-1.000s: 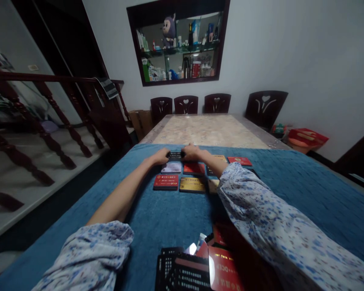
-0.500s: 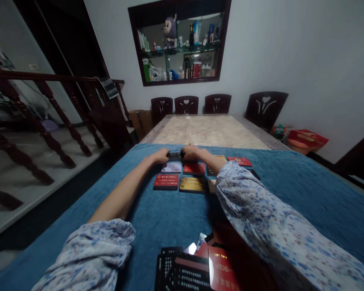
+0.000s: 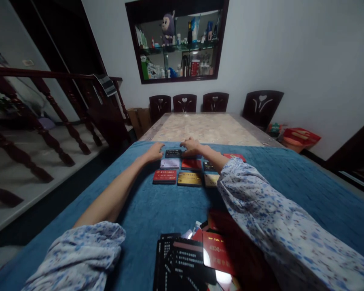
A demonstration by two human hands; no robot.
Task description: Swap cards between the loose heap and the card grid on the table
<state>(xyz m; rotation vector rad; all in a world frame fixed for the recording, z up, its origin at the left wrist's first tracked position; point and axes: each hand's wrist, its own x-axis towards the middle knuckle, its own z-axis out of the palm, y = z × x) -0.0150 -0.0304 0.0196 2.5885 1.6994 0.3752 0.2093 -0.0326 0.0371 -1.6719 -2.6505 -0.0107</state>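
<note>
Both arms reach out over a blue cloth (image 3: 157, 210) on the table. A black card (image 3: 173, 153) lies flat at the far end of a grid of cards. My left hand (image 3: 154, 151) rests just left of it, fingers spread and empty. My right hand (image 3: 191, 146) lies at its right edge, fingertips touching the cloth or the card. Below it lie a pale card (image 3: 170, 163), a red card (image 3: 191, 163), a red card (image 3: 164, 176) and a gold card (image 3: 189, 178). More cards show partly behind my right sleeve.
A loose pile of black and red cards (image 3: 194, 258) lies near me on the cloth. Beyond the cloth is bare marble tabletop (image 3: 206, 128) with dark chairs (image 3: 184, 103) behind. A wooden stair railing (image 3: 48, 105) runs on the left; a wall cabinet (image 3: 177, 40) hangs above.
Both hands held the black card between them before. Now the card lies flat on the cloth and the left hand has moved off to its left, fingers open.
</note>
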